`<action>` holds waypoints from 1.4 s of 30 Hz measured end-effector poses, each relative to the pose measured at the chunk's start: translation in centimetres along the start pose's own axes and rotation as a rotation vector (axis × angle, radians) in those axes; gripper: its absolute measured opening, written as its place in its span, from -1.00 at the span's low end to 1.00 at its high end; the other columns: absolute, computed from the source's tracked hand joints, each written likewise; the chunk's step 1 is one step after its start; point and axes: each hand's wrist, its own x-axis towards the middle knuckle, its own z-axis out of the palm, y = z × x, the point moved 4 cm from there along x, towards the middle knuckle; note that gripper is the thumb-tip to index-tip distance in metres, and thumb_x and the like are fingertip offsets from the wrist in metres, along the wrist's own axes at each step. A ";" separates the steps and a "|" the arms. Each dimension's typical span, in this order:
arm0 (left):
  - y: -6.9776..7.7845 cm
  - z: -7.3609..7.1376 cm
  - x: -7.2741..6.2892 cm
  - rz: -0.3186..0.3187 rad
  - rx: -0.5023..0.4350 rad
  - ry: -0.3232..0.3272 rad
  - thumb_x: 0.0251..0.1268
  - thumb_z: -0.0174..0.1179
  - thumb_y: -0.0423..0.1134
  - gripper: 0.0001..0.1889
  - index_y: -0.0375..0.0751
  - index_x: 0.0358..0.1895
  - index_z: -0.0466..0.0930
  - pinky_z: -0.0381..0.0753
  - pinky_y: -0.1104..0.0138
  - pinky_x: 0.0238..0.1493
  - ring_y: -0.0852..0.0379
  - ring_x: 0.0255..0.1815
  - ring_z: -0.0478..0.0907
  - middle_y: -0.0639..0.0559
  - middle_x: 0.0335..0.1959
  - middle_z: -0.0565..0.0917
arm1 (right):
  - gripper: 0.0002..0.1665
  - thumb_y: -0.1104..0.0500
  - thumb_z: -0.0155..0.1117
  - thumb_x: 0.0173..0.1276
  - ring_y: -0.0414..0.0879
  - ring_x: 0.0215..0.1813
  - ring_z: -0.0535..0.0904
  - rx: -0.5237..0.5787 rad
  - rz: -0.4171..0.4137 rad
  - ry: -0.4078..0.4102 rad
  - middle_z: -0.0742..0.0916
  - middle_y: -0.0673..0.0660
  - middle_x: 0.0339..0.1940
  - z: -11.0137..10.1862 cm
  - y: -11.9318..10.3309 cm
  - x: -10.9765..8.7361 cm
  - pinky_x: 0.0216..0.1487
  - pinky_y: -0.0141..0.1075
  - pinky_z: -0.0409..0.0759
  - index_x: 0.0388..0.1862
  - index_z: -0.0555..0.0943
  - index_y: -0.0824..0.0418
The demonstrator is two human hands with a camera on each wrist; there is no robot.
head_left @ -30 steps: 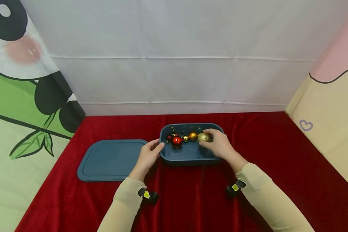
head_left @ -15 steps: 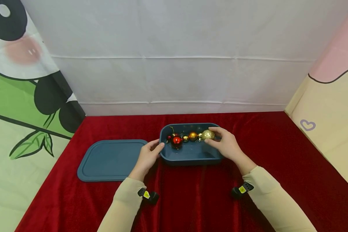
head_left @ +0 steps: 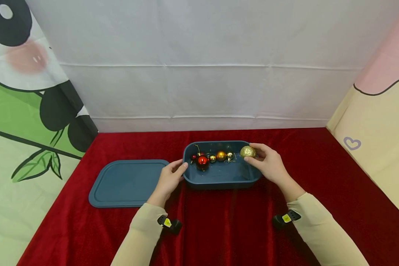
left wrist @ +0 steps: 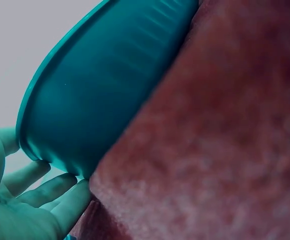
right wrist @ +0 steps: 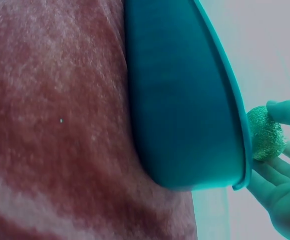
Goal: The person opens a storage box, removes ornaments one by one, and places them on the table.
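Observation:
A blue rectangular box (head_left: 219, 178) lies in front of me. My left hand (head_left: 167, 181) holds its left end, thumb at the rim and fingers (left wrist: 50, 190) against the outer wall. Over the box's right end, my right hand (head_left: 269, 164) pinches a glittery gold Christmas bauble (head_left: 248, 152) between thumb and fingers. From the right wrist view, the bauble (right wrist: 265, 134) is at rim height, partly behind the box wall. Inside the box are a shiny red bauble (head_left: 202, 162), an orange-gold bauble (head_left: 221, 156) and small gold baubles (head_left: 229, 155). A smaller red one (head_left: 194, 157) sits at the left.
To the left of the box a flat blue lid (head_left: 126, 184) lies on the red velvet cloth (head_left: 219, 229), partly behind my left hand. A white cloth backdrop (head_left: 203, 92) stands behind the table, with printed panels on both sides.
My right hand has moved right with the glittery gold bauble, from among the other baubles to the box's right end. A small gold bauble there now shows fully. The left hand has stayed put.

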 end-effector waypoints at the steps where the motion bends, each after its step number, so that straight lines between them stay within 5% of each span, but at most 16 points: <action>1: 0.0 0.0 0.0 -0.003 -0.001 -0.004 0.38 0.09 -0.04 -0.48 -0.22 0.31 0.37 0.58 0.14 0.12 -0.06 0.16 0.52 -0.20 0.20 0.51 | -0.33 0.08 0.39 0.20 0.18 0.09 0.60 -0.003 0.002 0.002 0.62 0.30 0.14 -0.1 0.0 0.0 0.02 -0.03 0.63 0.26 0.45 0.24; 10: 0.1 -0.2 -0.1 -0.021 -0.035 -0.069 0.43 0.03 -0.10 -0.49 -0.23 0.35 0.30 0.52 0.10 0.19 -0.11 0.26 0.45 -0.22 0.28 0.44 | -0.33 0.03 0.39 0.20 0.17 0.08 0.61 -0.018 0.017 0.031 0.61 0.30 0.16 -1.5 0.2 -0.5 0.02 -0.08 0.64 0.27 0.45 0.22; 17: 0.2 -0.3 -0.3 -0.012 -0.055 -0.084 0.43 0.03 -0.08 -0.47 -0.23 0.36 0.28 0.51 0.10 0.20 -0.12 0.27 0.44 -0.22 0.30 0.42 | -0.33 0.07 0.39 0.21 0.17 0.08 0.60 0.016 0.024 0.058 0.62 0.31 0.14 -2.6 0.2 -1.0 -0.16 -0.63 0.54 0.26 0.44 0.26; 21: 0.3 -0.3 -0.4 -0.007 -0.065 -0.081 0.42 0.04 -0.09 -0.47 -0.23 0.36 0.28 0.53 0.11 0.18 -0.10 0.26 0.44 -0.21 0.30 0.43 | -0.33 0.10 0.38 0.22 0.19 0.08 0.59 0.041 0.021 0.066 0.62 0.34 0.14 -3.2 0.3 -1.3 -0.19 -0.69 0.50 0.26 0.42 0.30; 29: -0.2 -0.2 -0.1 -0.010 -0.065 -0.081 0.41 0.05 -0.07 -0.46 -0.23 0.36 0.29 0.52 0.11 0.19 -0.10 0.27 0.44 -0.21 0.30 0.42 | -0.36 0.14 0.38 0.21 -0.25 -0.06 0.60 0.040 0.020 0.094 0.63 0.34 0.12 -4.2 1.1 -2.0 -0.19 -0.69 0.52 0.24 0.43 0.31; 35: 0.0 -0.2 -0.3 -0.023 -0.069 -0.094 0.41 0.06 -0.06 -0.44 -0.23 0.37 0.27 0.48 0.10 0.23 -0.11 0.29 0.42 -0.22 0.31 0.40 | -0.37 0.13 0.37 0.23 0.04 0.04 0.59 0.019 0.041 0.095 0.61 0.37 0.12 -4.8 2.0 -2.4 -0.20 -0.70 0.50 0.23 0.42 0.33; 42: 1.6 -0.2 -1.3 -0.038 -0.067 -0.108 0.45 0.00 -0.13 -0.45 -0.34 0.39 0.22 0.46 0.07 0.24 -0.18 0.31 0.38 -0.29 0.33 0.36 | -0.39 0.17 0.35 0.24 -0.64 -0.16 0.44 0.029 0.048 0.102 0.57 0.42 0.13 -5.4 3.4 -2.6 -0.19 -0.74 0.47 0.20 0.40 0.40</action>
